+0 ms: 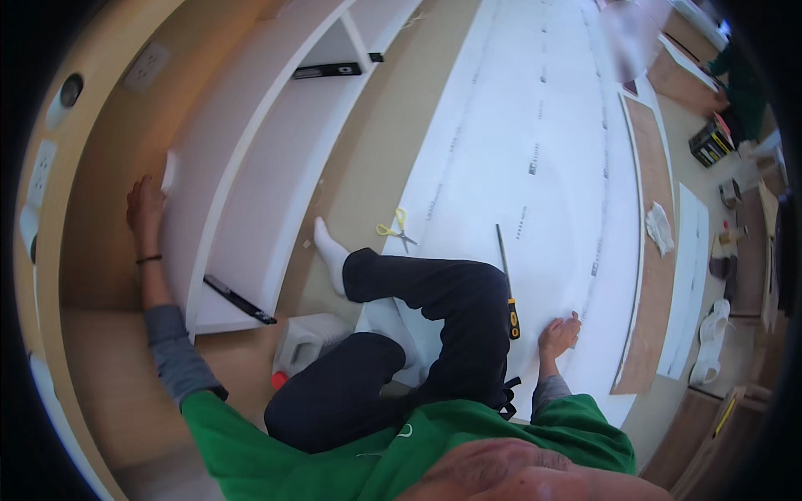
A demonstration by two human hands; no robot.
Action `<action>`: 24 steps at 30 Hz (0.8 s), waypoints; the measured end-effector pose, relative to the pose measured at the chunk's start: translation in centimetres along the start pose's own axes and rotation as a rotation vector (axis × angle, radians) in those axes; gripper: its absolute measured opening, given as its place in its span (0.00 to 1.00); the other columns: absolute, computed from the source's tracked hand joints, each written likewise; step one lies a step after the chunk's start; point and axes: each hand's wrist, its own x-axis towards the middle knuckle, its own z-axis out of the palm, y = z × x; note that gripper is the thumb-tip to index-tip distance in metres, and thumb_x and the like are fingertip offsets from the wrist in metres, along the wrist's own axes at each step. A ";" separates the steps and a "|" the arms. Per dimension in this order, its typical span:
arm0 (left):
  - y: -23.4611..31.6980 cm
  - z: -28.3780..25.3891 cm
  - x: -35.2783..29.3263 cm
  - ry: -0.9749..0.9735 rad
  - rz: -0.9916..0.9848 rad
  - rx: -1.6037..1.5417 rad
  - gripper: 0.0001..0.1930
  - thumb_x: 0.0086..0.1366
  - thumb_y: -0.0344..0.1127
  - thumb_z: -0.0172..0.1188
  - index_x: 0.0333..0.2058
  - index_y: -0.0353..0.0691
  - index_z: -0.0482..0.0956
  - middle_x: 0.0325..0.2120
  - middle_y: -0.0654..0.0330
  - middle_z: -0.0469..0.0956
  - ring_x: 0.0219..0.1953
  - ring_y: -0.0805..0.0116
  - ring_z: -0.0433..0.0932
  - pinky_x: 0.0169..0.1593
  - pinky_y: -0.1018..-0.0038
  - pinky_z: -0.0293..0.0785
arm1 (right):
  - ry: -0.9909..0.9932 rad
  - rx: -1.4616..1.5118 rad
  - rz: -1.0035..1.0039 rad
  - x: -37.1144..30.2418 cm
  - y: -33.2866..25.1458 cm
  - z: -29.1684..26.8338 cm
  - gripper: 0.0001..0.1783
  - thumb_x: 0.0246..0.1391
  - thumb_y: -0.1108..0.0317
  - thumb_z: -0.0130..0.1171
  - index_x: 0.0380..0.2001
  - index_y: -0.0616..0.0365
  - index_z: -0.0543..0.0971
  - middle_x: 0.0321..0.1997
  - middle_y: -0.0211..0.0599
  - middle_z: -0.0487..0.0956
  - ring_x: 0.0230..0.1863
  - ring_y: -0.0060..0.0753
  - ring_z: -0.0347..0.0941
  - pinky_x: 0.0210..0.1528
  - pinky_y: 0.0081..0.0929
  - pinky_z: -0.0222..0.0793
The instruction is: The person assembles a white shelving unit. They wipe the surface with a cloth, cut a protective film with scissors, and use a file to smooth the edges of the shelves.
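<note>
My left hand (146,206) reaches out at the far left with its fingers stretched, against the wooden panel behind a white cabinet frame (230,179). A small white piece (170,173) stands beside those fingers. Low at my right, my right hand (558,336) rests on the white printed sheet (501,125) with its fingers bent together; whatever they hold, if anything, is too small to name. Nearest to it lies a screwdriver (512,317) with a yellow and black handle and a long dark shaft. Yellow-handled scissors (398,227) lie beyond my knee.
Black drawer runners (238,299) are fixed to the cabinet. A pale jug with a red cap (311,342) stands by my leg. To the right lie a brown board (647,250), crumpled white paper (659,229) and white sandals (711,341). Another person (739,88) is at the far right.
</note>
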 end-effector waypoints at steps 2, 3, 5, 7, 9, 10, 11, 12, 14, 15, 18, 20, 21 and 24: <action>2.4 -1.0 -0.5 0.002 0.015 -0.019 0.25 0.65 0.38 0.63 0.60 0.43 0.73 0.53 0.52 0.76 0.57 0.48 0.75 0.56 0.53 0.77 | -0.082 0.030 0.069 0.1 0.2 -0.8 0.27 0.63 0.64 0.48 0.63 0.60 0.67 0.62 0.48 0.71 0.65 0.52 0.65 0.63 0.53 0.59; 3.2 -1.6 -0.5 0.007 0.017 -0.023 0.23 0.65 0.35 0.62 0.59 0.42 0.74 0.53 0.52 0.77 0.56 0.48 0.75 0.55 0.53 0.77 | -0.040 0.026 0.049 0.2 0.1 -0.8 0.26 0.62 0.64 0.49 0.63 0.60 0.67 0.59 0.47 0.72 0.63 0.52 0.66 0.61 0.51 0.59; 4.3 -2.3 -0.5 0.017 0.090 -0.012 0.20 0.66 0.32 0.60 0.57 0.39 0.76 0.51 0.51 0.77 0.55 0.47 0.76 0.54 0.54 0.78 | 0.037 0.026 0.001 0.1 0.1 -0.8 0.26 0.61 0.65 0.50 0.61 0.60 0.68 0.54 0.46 0.73 0.58 0.51 0.68 0.58 0.49 0.60; 4.1 -1.9 -0.6 0.082 0.157 0.004 0.18 0.66 0.29 0.58 0.54 0.37 0.77 0.49 0.49 0.77 0.53 0.46 0.76 0.53 0.54 0.78 | 0.023 0.042 0.003 0.2 0.0 -1.0 0.25 0.61 0.65 0.50 0.61 0.60 0.68 0.55 0.46 0.73 0.59 0.51 0.68 0.58 0.49 0.60; 3.0 -0.5 -0.5 0.203 0.220 0.024 0.16 0.66 0.27 0.57 0.52 0.35 0.78 0.47 0.47 0.78 0.52 0.45 0.77 0.53 0.53 0.78 | -0.014 0.073 0.019 0.0 -0.6 -0.9 0.25 0.61 0.65 0.50 0.61 0.60 0.68 0.56 0.47 0.73 0.61 0.52 0.67 0.60 0.50 0.59; 3.1 -0.3 -0.4 0.188 0.191 -0.014 0.15 0.65 0.27 0.57 0.51 0.34 0.78 0.46 0.47 0.78 0.51 0.45 0.77 0.53 0.54 0.77 | -0.038 0.084 0.039 0.0 -0.7 -0.8 0.26 0.62 0.65 0.50 0.62 0.60 0.68 0.58 0.48 0.73 0.62 0.53 0.67 0.62 0.51 0.59; 4.3 -0.8 -0.5 0.174 0.161 -0.059 0.15 0.65 0.26 0.56 0.50 0.34 0.78 0.46 0.46 0.78 0.50 0.45 0.77 0.53 0.54 0.77 | -0.057 0.092 0.060 0.1 -0.5 -0.9 0.26 0.62 0.65 0.50 0.62 0.61 0.67 0.59 0.49 0.73 0.64 0.54 0.66 0.63 0.52 0.58; 5.3 -1.1 -0.6 0.158 0.132 -0.103 0.15 0.64 0.25 0.56 0.50 0.33 0.78 0.45 0.46 0.78 0.50 0.44 0.77 0.53 0.54 0.77 | -0.045 0.092 0.061 0.2 -0.3 -0.9 0.26 0.62 0.65 0.51 0.62 0.61 0.67 0.59 0.49 0.73 0.64 0.53 0.66 0.63 0.52 0.58; 5.1 -0.1 -0.3 0.160 0.085 -0.162 0.13 0.64 0.25 0.56 0.47 0.33 0.78 0.44 0.45 0.78 0.49 0.43 0.78 0.52 0.54 0.76 | -0.026 0.104 0.055 0.3 -0.1 -0.8 0.26 0.62 0.65 0.51 0.62 0.61 0.67 0.59 0.48 0.73 0.64 0.53 0.66 0.63 0.52 0.58; 4.3 0.7 0.0 0.161 0.059 -0.187 0.13 0.63 0.25 0.56 0.46 0.32 0.79 0.44 0.45 0.78 0.49 0.43 0.78 0.51 0.54 0.76 | 0.001 0.104 0.040 0.2 0.0 -0.5 0.25 0.62 0.65 0.51 0.61 0.60 0.67 0.58 0.48 0.73 0.63 0.53 0.67 0.62 0.51 0.58; 1.8 2.7 1.7 0.139 0.026 -0.194 0.10 0.64 0.27 0.58 0.43 0.33 0.80 0.43 0.46 0.80 0.48 0.43 0.79 0.51 0.55 0.76 | 0.054 0.101 0.010 0.0 -0.1 0.3 0.25 0.62 0.64 0.50 0.61 0.59 0.67 0.55 0.48 0.73 0.61 0.51 0.67 0.61 0.51 0.58; 0.9 3.2 2.3 0.153 -0.020 -0.327 0.09 0.63 0.28 0.59 0.41 0.34 0.81 0.42 0.46 0.82 0.47 0.44 0.80 0.51 0.56 0.76 | 0.060 0.087 0.013 -0.1 -0.1 0.4 0.25 0.62 0.64 0.50 0.62 0.59 0.67 0.56 0.49 0.73 0.61 0.52 0.67 0.62 0.51 0.58; 1.0 3.4 2.4 0.156 -0.042 -0.396 0.08 0.63 0.29 0.59 0.40 0.34 0.82 0.42 0.46 0.83 0.47 0.44 0.81 0.51 0.56 0.77 | 0.047 0.084 0.019 -0.1 0.1 0.4 0.26 0.62 0.64 0.50 0.62 0.60 0.67 0.57 0.49 0.73 0.62 0.52 0.67 0.62 0.51 0.58; 1.6 2.9 3.4 0.175 -0.114 -0.436 0.08 0.63 0.30 0.61 0.40 0.36 0.83 0.41 0.47 0.85 0.46 0.47 0.83 0.51 0.58 0.77 | 0.007 0.077 0.039 0.3 0.6 0.2 0.26 0.62 0.64 0.50 0.62 0.60 0.67 0.58 0.50 0.73 0.63 0.53 0.67 0.63 0.50 0.58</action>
